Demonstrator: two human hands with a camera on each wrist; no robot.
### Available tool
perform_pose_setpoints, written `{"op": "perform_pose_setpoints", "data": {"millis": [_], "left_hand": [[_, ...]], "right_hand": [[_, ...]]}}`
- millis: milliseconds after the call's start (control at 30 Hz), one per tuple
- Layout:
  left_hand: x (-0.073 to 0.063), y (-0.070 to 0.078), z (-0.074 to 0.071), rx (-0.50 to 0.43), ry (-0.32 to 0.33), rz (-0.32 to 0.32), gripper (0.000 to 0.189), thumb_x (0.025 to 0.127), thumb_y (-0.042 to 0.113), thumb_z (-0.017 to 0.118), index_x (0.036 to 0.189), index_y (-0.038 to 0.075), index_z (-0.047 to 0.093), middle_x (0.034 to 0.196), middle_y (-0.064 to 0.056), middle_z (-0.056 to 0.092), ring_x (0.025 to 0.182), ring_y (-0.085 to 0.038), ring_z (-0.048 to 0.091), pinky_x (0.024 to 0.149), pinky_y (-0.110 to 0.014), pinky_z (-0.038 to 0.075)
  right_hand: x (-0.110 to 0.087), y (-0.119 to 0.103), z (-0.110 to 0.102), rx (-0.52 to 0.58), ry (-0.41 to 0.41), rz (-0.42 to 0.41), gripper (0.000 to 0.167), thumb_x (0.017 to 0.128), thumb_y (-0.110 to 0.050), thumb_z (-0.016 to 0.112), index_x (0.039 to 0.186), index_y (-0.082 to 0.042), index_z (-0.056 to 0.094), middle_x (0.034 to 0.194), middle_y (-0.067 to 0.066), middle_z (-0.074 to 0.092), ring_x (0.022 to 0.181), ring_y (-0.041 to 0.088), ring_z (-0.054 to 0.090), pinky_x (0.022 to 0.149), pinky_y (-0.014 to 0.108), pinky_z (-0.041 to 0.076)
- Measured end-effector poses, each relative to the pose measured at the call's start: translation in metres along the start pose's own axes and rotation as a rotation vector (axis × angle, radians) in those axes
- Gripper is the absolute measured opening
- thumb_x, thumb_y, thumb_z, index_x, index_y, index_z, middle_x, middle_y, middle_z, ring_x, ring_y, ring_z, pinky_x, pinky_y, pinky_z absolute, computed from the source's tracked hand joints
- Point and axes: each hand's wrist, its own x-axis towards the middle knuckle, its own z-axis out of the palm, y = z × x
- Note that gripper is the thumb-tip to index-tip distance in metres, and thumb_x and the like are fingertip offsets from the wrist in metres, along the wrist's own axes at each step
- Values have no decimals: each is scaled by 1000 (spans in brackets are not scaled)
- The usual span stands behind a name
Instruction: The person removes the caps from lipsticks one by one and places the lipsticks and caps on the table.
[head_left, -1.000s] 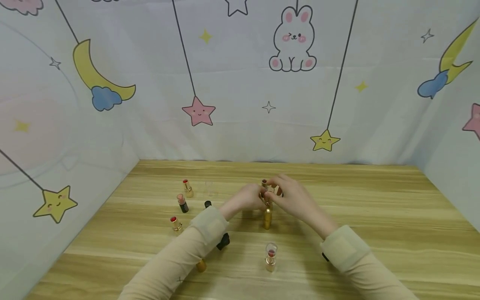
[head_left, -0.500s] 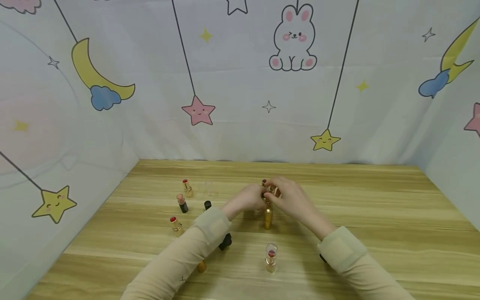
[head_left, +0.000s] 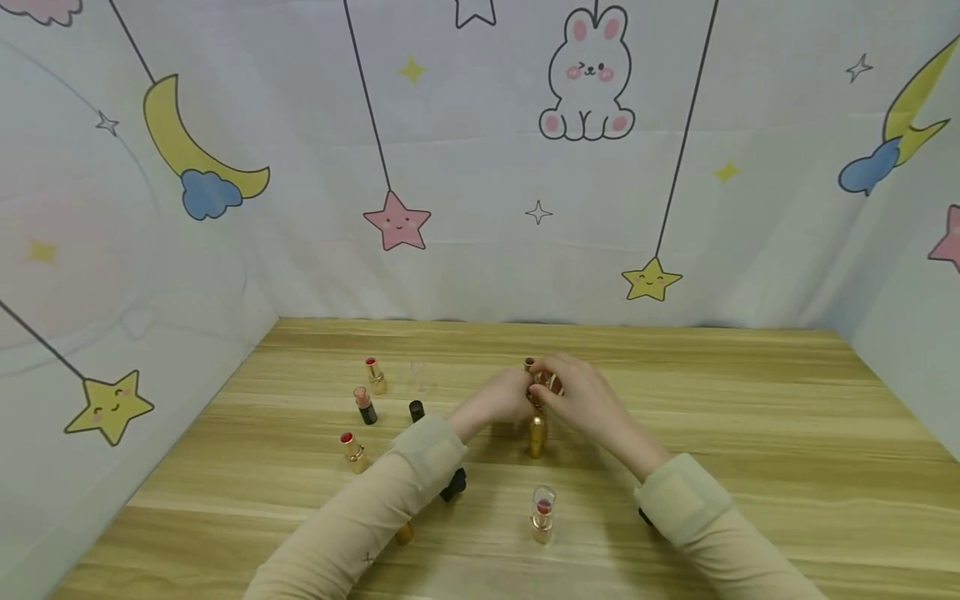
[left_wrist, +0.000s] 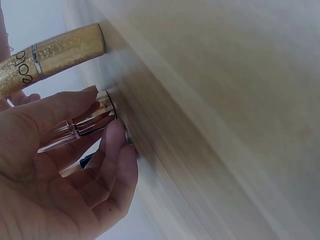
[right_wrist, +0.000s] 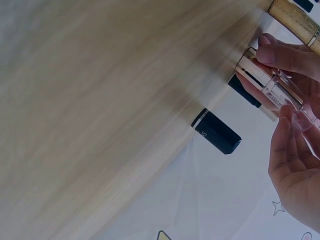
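Note:
My left hand grips the shiny gold base of a lipstick low down, with the base standing on the table. From above, my right hand pinches the lipstick's clear cap between thumb and fingers. The cap sits over the upper part of the lipstick in the right wrist view. A glittery gold lipstick tube stands upright just in front of the hands. Behind them, a dark-tipped lipstick is partly hidden by the fingers.
On the left stand uncapped lipsticks: red, pink and another red. Black caps and a clear cap are near them. A clear-capped lipstick stands in front. A dark piece stands beyond my hands.
Both hands stay at the same lipstick. My left forearm has shifted slightly to the right, and my right wrist slightly to the left. The other lipsticks have not moved.

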Motion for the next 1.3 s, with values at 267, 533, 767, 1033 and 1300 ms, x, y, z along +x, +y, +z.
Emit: {"op": "perform_pose_setpoints", "data": {"millis": [267,533,767,1033,1300], "left_hand": [[-3,0,-1,-10,-3,17,16,82,6,68,75,13,55,74,2,53,68,-13,47,63,-23,37],[-8,0,-7,-52,-20,15,9,81,6,70,89,5,66,80,-3,62,69,-13,50,62,-22,40],[-13,1,-16,-67,-54,-45,16,81,13,73,96,9,68,94,-7,67,77,-15,56,65,-26,45],[-18,3,-26,-74,-23,-22,18,81,15,75,96,8,67,93,-6,65,81,-17,56,70,-29,46],[-28,7,-37,-171,-8,-17,12,83,16,73,93,11,67,93,-6,67,84,-17,59,70,-30,48]], "right_hand": [[-3,0,-3,-5,13,5,24,88,-14,69,109,-5,67,95,6,68,75,12,60,67,27,49],[-9,2,-7,19,42,43,27,87,-14,70,111,-2,67,91,7,69,73,13,62,65,26,50],[-14,4,-12,26,39,90,28,88,-19,69,112,-5,67,91,4,70,76,11,61,68,27,50],[-20,8,-18,60,33,123,26,89,-17,67,112,-4,67,94,6,70,79,13,61,70,28,51],[-25,11,-24,173,26,167,25,91,-16,65,113,-6,68,97,8,71,80,13,63,69,23,50]]}}
